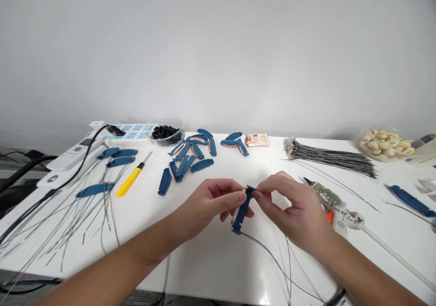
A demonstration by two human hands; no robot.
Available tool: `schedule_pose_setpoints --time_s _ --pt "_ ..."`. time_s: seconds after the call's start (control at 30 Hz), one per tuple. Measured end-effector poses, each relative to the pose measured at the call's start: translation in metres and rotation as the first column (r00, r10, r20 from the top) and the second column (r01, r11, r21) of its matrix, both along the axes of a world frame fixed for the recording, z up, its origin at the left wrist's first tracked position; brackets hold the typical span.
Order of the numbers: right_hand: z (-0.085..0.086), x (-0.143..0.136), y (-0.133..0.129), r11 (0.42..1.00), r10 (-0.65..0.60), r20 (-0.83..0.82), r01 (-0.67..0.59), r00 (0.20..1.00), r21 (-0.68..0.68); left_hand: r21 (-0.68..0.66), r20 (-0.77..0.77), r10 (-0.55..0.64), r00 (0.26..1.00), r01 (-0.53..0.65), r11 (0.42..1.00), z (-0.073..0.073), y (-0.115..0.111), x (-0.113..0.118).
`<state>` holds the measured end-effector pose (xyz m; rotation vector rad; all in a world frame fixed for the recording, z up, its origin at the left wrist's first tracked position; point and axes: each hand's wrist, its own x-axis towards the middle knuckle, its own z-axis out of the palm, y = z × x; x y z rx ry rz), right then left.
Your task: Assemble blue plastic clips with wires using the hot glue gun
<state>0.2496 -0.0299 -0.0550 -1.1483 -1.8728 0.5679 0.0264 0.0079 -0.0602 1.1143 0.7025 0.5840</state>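
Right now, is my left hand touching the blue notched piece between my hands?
Touching. The head view shows the left hand gripping the blue notched piece, thumb over one edge and a fingertip behind.

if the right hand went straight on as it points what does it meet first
Likely the blue piece held in the left hand, near the piece's upper end; contact is hard to judge.

Soft, bright light — pale glare on the tabletop (260,274)

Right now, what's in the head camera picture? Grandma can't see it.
A person's left hand grips a blue piece trailing a thin wire, the right hand at its far end. More blue pieces lie beyond on a white table.
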Motion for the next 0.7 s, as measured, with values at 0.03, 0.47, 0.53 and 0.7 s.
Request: schedule_pose_setpoints --time_s 0.03,0.47,0.53,0.7 --pt "0.0 0.0 0.0 1.0 0.005 0.005 -0.005 1.0 0.011 0.004 -0.001 -0.003 1.0 0.003 1.0 0.0 0.0 0.0" --pt "0.0 0.006 -0.001 0.994 -0.008 -0.132 -0.007 0.991 -0.11 0.428 -0.174 0.272 0.946 -0.176 0.886 0.008 -0.013 0.0" --pt "-0.001 0.007 -0.001 0.993 -0.012 -0.17 -0.008 0.985 -0.122 0.61 -0.202 0.345 0.917 -0.158 0.777 0.011 -0.015 -0.001" --pt "-0.004 0.004 -0.004 0.961 0.025 -0.269 -0.097 0.963 -0.26 0.831 -0.172 0.489 0.855 -0.14 0.538 0.014 -0.017 0.001"
